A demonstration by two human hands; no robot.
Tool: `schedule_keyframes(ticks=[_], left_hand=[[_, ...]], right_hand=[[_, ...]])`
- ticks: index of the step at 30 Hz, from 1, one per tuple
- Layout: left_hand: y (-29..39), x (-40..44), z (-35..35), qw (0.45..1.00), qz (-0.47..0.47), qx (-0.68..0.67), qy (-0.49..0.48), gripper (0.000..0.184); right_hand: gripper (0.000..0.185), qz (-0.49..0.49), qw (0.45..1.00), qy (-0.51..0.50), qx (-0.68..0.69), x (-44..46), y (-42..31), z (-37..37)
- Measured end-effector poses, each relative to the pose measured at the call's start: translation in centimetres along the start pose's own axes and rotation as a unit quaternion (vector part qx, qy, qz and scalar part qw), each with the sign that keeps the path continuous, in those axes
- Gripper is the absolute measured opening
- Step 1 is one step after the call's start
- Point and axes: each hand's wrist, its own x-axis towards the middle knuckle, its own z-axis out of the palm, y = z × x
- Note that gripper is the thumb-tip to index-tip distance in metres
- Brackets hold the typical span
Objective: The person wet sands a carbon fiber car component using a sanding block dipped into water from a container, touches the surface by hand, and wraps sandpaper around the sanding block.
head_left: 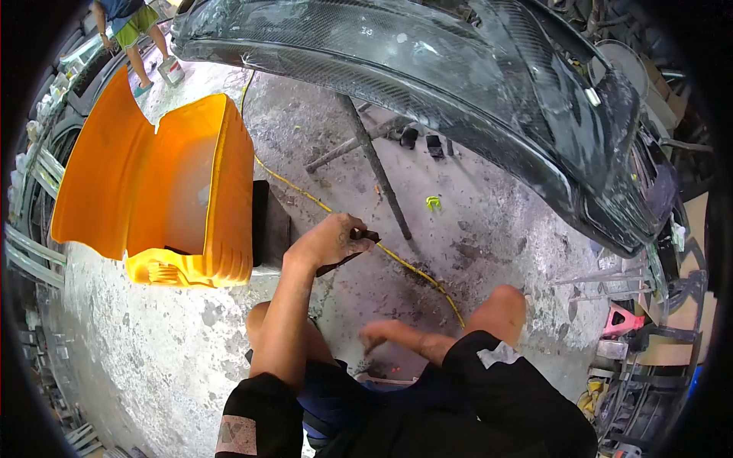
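My left hand is closed on a thin dark sheet, whose edges stick out beyond the fingers. It is raised over the floor, to the right of an orange plastic container with its top cut open and pale liquid inside. My right hand is low between my knees; motion blurs its fingers, and nothing in it can be made out. A large glossy black carbon-fibre-patterned panel, with whitish smears, lies across the top of the view, away from both hands.
Dark support legs stand under the panel. A yellow hose crosses the stained floor, near a small yellow-green item. Parts crowd both sides, with a pink item at right. Another person stands at upper left beside a bucket.
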Motion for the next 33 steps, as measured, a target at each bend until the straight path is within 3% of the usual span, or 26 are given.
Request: schedule_keyframes(ticks=[3, 4, 6, 7, 9, 11, 13, 15, 16, 18, 21, 23, 24, 25, 26, 27, 29, 31, 32, 33], left_hand=[[-0.4, -1.0, -0.5, 1.000, 0.021, 0.013, 0.017, 0.036], [-0.5, -1.4, -0.7, 1.000, 0.013, 0.012, 0.026, 0.037], [0.1, -2.6, -0.9, 0.999, 0.009, 0.012, 0.035, 0.037], [1.0, -3.0, -1.3, 0.998, -0.002, 0.044, 0.038, 0.037], [2.5, -3.5, -1.5, 0.996, 0.003, 0.072, 0.050, 0.038], [4.0, -4.1, -1.4, 0.994, 0.057, 0.067, 0.071, 0.038], [6.2, -5.1, -1.2, 0.986, 0.116, 0.056, 0.103, 0.039], [7.6, -5.6, -0.4, 0.982, 0.154, 0.015, 0.105, 0.039], [8.0, -5.7, -0.2, 0.976, 0.182, -0.027, 0.113, 0.040], [7.0, -4.4, 0.6, 0.969, 0.209, -0.021, 0.127, 0.040], [6.4, -2.6, 0.8, 0.976, 0.170, 0.063, 0.120, 0.039], [7.9, -3.1, 0.8, 0.977, 0.149, 0.022, 0.150, 0.037], [7.4, -3.1, 0.9, 0.944, 0.232, 0.029, 0.231, 0.036], [6.9, -2.7, 0.4, 0.933, 0.247, 0.026, 0.261, 0.036], [7.2, -3.5, -0.6, 0.932, 0.207, 0.056, 0.293, 0.037], [7.8, -5.2, -2.0, 0.909, 0.237, 0.029, 0.341, 0.037], [7.7, -7.8, -5.2, 0.862, 0.232, 0.016, 0.449, 0.037], [8.3, -11.3, -10.5, 0.855, 0.155, 0.084, 0.487, 0.039], [6.9, -11.5, -13.7, 0.881, 0.010, 0.096, 0.464, 0.043], [2.5, -10.3, -17.5, 0.864, 0.139, 0.081, 0.477, 0.048]], right_hand=[[0.067, -0.002, 0.965, 0.263, -0.005, -4.0, 2.0, -4.2], [0.067, 0.000, 0.964, 0.266, -0.010, -5.0, 2.7, -4.3], [0.062, 0.020, 0.903, 0.429, 0.002, -6.6, 3.2, -3.9], [0.062, 0.025, 0.900, 0.434, -0.001, -8.1, 2.4, -4.7], [0.067, 0.050, 0.976, 0.206, 0.051, -12.2, 0.7, -6.4], [0.066, 0.047, 0.982, 0.172, 0.066, -16.3, -1.3, -9.2], [0.067, 0.065, 0.959, 0.276, -0.023, -19.8, -2.1, -11.7], [0.068, 0.048, 0.910, 0.410, -0.022, -24.1, -3.6, -13.5], [0.068, 0.050, 0.908, 0.415, -0.025, -26.0, -5.4, -14.2], [0.062, 0.039, 0.853, 0.515, 0.078, -29.5, -9.0, -14.9], [0.066, 0.058, 0.858, 0.510, 0.027, -31.9, -10.1, -12.8], [0.069, 0.105, 0.897, 0.428, 0.029, -33.4, -11.6, -11.3], [0.069, 0.101, 0.914, 0.391, 0.038, -33.8, -11.4, -10.9], [0.069, 0.095, 0.931, 0.350, 0.044, -33.9, -11.1, -11.0], [0.069, 0.088, 0.935, 0.331, 0.095, -34.2, -11.1, -11.1], [0.069, 0.087, 0.934, 0.315, 0.145, -34.1, -11.5, -11.9], [0.067, 0.077, 0.931, 0.337, 0.115, -33.4, -12.4, -13.2], [0.063, 0.056, 0.912, 0.398, 0.078, -32.1, -11.2, -13.8], [0.063, 0.060, 0.909, 0.402, 0.087, -30.9, -10.3, -13.9], [0.063, -0.003, 0.911, 0.402, 0.086, -29.5, -9.7, -13.7]])
